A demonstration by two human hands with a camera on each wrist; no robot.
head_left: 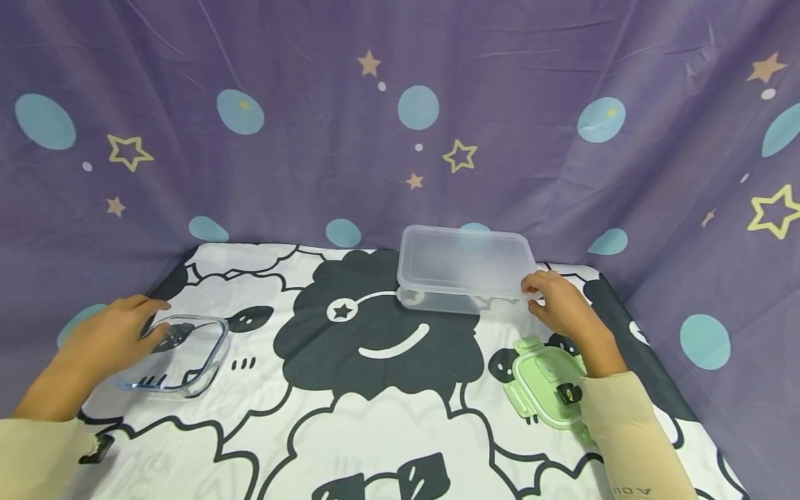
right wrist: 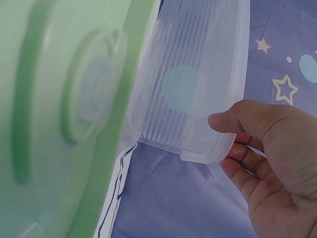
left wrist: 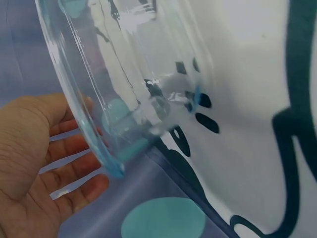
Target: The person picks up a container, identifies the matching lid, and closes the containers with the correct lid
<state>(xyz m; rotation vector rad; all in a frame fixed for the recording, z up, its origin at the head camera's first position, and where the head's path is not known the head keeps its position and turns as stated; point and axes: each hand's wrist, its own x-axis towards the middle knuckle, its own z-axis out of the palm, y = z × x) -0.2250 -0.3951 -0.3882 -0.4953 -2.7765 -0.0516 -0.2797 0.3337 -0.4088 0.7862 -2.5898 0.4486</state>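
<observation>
Gripping: we're holding the clear plastic box [head_left: 465, 269] at its right corner with our right hand [head_left: 562, 309], thumb on the rim, fingers underneath.
Box position: it's sitting tilted at the far middle of the sheep-print cloth [head_left: 375, 417], long axis running left-right, extending leftward from that hand.
Left hand [head_left: 109, 337]: we're resting relaxed, straight fingers against the left wall of the glass dish [head_left: 181, 354], not clenching.
Nearby: green lid [head_left: 544, 389] is lying just beside our right forearm.

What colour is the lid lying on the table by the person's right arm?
Pale green. The lid shows whole in the head view; the right wrist view shows its colour up close.
</observation>
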